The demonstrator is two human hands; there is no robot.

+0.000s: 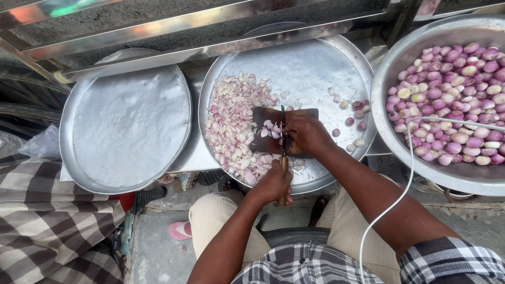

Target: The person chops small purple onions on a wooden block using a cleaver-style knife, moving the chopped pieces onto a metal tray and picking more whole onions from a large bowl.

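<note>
Small dark wooden chopping board (271, 138) on round steel tray (315, 68), left hand (273, 184) gripping wooden-handled knife (283, 152) over it, right hand (305, 132) pressing shallot on board, pile of chopped pink shallot pieces (234, 123) left of board.

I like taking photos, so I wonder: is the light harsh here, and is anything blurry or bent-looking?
Head view: soft, even daylight with faint shadows; mild glare on the metal rails and the middle tray; straight rails bow near the edges, a wide-lens effect; the left hand with the knife and the right hand look sharp, with no motion blur.

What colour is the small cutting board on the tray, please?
Dark brown; the cutting board shows best in the head view.
</note>
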